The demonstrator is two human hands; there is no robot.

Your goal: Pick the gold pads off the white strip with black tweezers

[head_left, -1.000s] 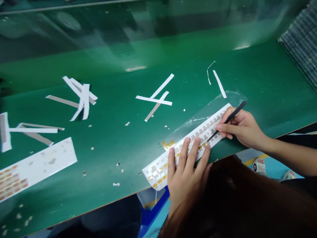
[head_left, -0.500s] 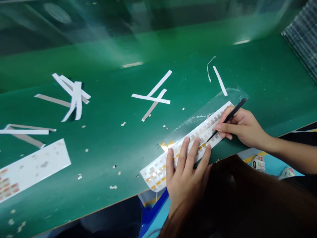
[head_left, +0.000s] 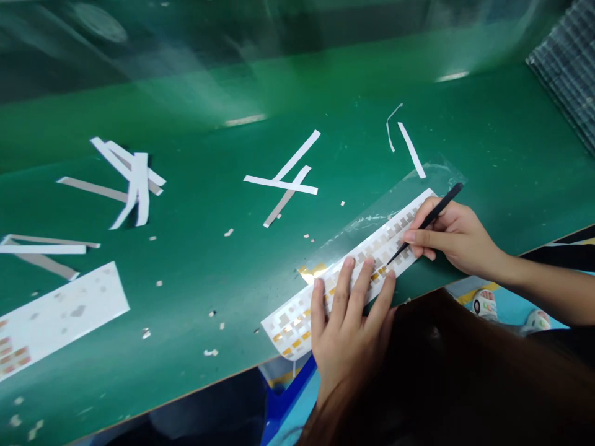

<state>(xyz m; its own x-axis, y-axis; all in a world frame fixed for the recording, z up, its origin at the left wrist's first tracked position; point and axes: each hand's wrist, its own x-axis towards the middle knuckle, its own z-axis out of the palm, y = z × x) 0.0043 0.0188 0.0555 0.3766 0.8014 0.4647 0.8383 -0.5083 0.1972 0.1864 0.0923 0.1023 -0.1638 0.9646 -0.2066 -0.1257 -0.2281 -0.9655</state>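
Observation:
A white backing sheet [head_left: 297, 319] with rows of small grey and gold stickers lies slantwise at the near edge of the green table [head_left: 232, 260]. My left hand [head_left: 346, 334] lies flat on it, fingers spread, pressing it down. My right hand [head_left: 453, 235] holds black tweezers [head_left: 425, 223] like a pen, with the tip on a sticker just right of my left fingertips. A clear film [head_left: 395, 198] lies partly under the sheet's far side.
White and grey paper strips lie in piles at the middle [head_left: 283, 183], left [head_left: 127, 179] and far left [head_left: 44, 251]. Another sticker sheet [head_left: 60, 313] lies at the left. Two thin strips [head_left: 409, 148] sit behind the film. Small scraps dot the table. A grey stacked mesh [head_left: 567, 68] fills the top right corner.
The view has drifted slightly, so everything sits a little further left and up. Both hands and the tweezers stay in almost the same place on the sheet.

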